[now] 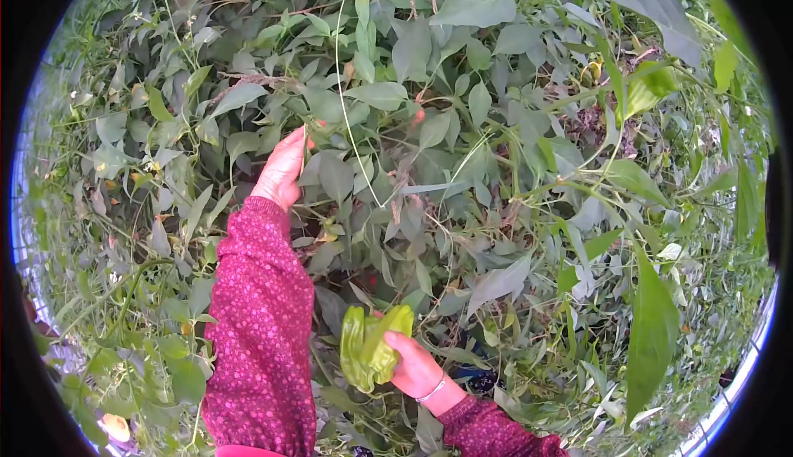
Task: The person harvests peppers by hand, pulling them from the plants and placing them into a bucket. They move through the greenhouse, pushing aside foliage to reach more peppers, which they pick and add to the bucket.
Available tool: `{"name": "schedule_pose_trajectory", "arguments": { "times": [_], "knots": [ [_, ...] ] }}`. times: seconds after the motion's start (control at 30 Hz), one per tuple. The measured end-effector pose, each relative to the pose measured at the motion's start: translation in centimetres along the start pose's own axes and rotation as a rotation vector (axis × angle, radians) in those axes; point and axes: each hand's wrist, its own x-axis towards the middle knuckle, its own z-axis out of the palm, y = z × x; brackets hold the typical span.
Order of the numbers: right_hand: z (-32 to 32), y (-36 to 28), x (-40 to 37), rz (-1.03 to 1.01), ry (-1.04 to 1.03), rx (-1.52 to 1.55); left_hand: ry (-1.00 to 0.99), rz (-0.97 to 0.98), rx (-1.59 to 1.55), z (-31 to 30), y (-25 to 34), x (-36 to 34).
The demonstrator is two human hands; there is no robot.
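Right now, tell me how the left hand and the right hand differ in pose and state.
The left hand extends upward among the leaves, while the right hand is lower in the picture. The right hand grips green peppers; whether the left hand holds anything is unclear. The right hand wears a bracelet; none shows on the left hand. Both come from patterned maroon sleeves.

Outdoor veg plot or sim., w/ dense leafy plants point(376, 94) all round & green peppers point(357, 350).

A dense bed of leafy green plants point(434, 131) spreads before me. A thin, pale, curved stem point(342, 94) runs across its foliage.
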Motion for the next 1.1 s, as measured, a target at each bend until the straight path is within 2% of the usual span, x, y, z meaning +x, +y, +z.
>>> {"name": "schedule_pose_trajectory", "arguments": {
  "times": [0.1,0.23,0.3,0.5,0.57,0.63,0.73,0.83,0.97,1.07,1.1],
  "knots": [
    [-0.3,0.1,0.1,-0.003,0.004,0.004,0.231,0.037,-0.136,0.9,1.2,-2.8],
    [-0.2,0.1,-0.3,0.000,0.022,0.020,0.056,0.144,-0.450,-3.5,1.8,-1.9],
    [-0.3,0.2,-0.3,-0.005,0.021,0.024,-0.012,0.172,-0.498,-5.7,2.3,-1.7],
    [-0.8,0.6,0.0,-0.013,0.032,0.034,0.036,0.250,-0.300,-9.6,2.6,-1.0],
    [-0.8,0.9,0.1,-0.016,0.032,0.038,0.039,0.253,-0.056,-6.4,3.9,-3.5],
    [-0.8,0.8,0.1,-0.015,0.031,0.041,-0.023,0.172,-0.152,-5.6,3.7,-4.3],
    [-0.7,0.8,0.1,-0.017,0.032,0.034,0.085,0.278,0.065,-3.2,2.1,-6.2],
    [-1.1,1.0,0.3,-0.016,0.041,0.035,0.059,0.228,-0.093,-3.5,0.0,-5.3],
    [-0.9,0.9,0.1,-0.025,0.061,0.040,0.096,0.334,0.202,-2.6,0.1,-5.4],
    [-0.5,0.8,-0.1,0.000,0.063,0.041,0.156,0.379,0.094,-3.1,2.2,-4.5],
    [-0.5,0.6,-0.1,0.000,0.067,0.042,0.157,0.346,-0.032,-3.7,2.8,-4.1]
  ]
}}
